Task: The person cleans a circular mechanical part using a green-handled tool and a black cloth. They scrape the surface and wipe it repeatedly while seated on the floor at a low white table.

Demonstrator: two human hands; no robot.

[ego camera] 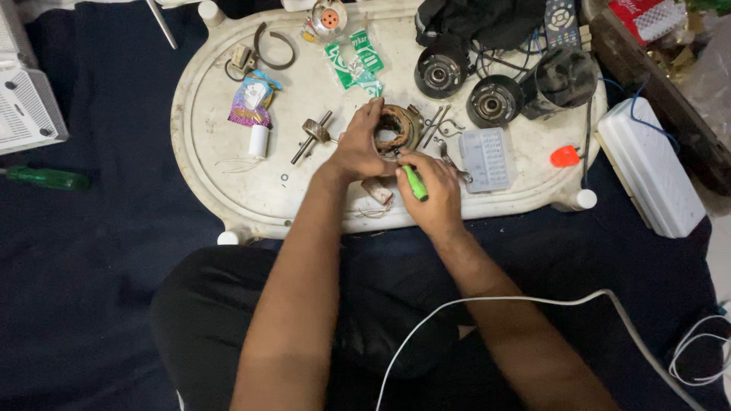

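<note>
Round rusty-brown motor stator w/ copper windings (394,129) sits near centre of the white oval plastic worktop (221,190), slightly twd its near edge. Left hand (359,144) grips stator's left rim, fingers curled over the top. Right hand (426,190) is closed round a small green-handled screwdriver (415,183), tip at stator's near-right side. Steel rotor shaft (314,135) lies just left of left hand. Grey perforated plastic block (484,158) just right of stator. Two black round end caps (466,85) twd far-right edge. Green sachets (354,58) at far edge; white cylinder (259,141) twd left end. White cable (533,301) crosses lap.
</note>
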